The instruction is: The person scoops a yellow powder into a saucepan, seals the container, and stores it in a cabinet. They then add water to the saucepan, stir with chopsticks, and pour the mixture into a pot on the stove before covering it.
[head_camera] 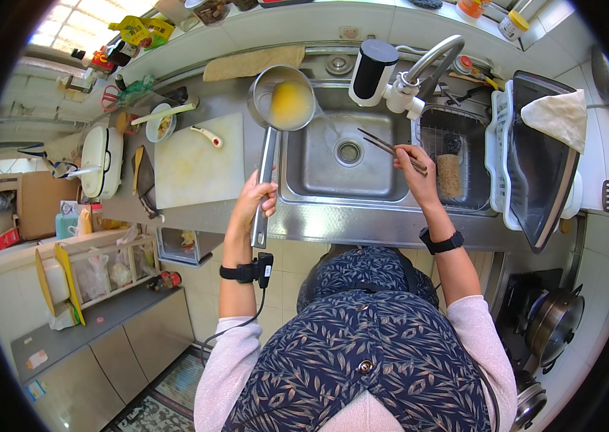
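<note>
My left hand (pixel 256 198) grips the long metal handle of a small saucepan (pixel 257 99), held up over the sink's left rim. Inside the pan lies a rounded yellow thing (pixel 290 101) in cloudy liquid; I cannot tell what it is. A thin trail that looks like liquid runs from the pan's right rim into the stainless steel sink (pixel 320 175). My right hand (pixel 416 171) pinches a pair of dark chopsticks (pixel 380 143). Their tips point left above the basin, apart from the pan and right of the drain (pixel 348 153).
A faucet (pixel 407 86) with a white-and-black unit stands behind the sink. On the left, a cutting board (pixel 199 173) bears a white-handled knife or peeler (pixel 208 136), its type unclear. A bowl (pixel 159 129) sits behind. Right are a wire-racked side basin (pixel 434 135) and a white plastic rack (pixel 500 156).
</note>
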### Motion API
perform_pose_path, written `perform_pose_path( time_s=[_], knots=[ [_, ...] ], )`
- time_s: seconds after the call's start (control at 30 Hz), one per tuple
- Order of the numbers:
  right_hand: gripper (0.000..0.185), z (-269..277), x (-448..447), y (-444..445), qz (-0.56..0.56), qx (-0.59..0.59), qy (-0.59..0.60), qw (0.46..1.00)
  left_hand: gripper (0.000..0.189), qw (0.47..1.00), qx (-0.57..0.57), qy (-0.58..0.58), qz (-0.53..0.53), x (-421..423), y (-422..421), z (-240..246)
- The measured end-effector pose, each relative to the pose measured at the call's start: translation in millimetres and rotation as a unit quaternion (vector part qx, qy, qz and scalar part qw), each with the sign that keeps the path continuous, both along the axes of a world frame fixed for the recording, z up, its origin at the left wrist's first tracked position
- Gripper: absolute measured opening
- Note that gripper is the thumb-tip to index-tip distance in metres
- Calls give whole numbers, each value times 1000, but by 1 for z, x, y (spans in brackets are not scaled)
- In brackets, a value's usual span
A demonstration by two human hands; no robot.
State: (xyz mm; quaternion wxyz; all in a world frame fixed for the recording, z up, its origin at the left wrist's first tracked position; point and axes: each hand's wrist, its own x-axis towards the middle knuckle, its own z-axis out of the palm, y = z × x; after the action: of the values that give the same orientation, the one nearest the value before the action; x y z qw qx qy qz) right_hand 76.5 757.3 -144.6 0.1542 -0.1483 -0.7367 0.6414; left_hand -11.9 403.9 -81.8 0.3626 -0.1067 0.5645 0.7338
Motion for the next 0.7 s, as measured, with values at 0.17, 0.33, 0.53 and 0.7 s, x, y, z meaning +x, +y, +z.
perform_pose_path(
  time_s=[0.17, 0.33, 0.53, 0.7],
  knots=[
    [21, 0, 0, -3, 9, 0, -7, 1000, 53, 1000, -18, 0, 2, 11, -20, 4],
    [22, -1, -2, -10, 27, 11, -12, 1000, 54, 1000, -21, -5, 11, 29, -46, 9],
    [23, -5, -8, -23, 59, -9, -13, 998, 56, 999, -31, -19, 26, 58, -68, 15],
    [24, -10, -12, -32, 87, -27, -10, 996, 57, 997, -63, -25, 28, 83, -75, 22]
  ],
)
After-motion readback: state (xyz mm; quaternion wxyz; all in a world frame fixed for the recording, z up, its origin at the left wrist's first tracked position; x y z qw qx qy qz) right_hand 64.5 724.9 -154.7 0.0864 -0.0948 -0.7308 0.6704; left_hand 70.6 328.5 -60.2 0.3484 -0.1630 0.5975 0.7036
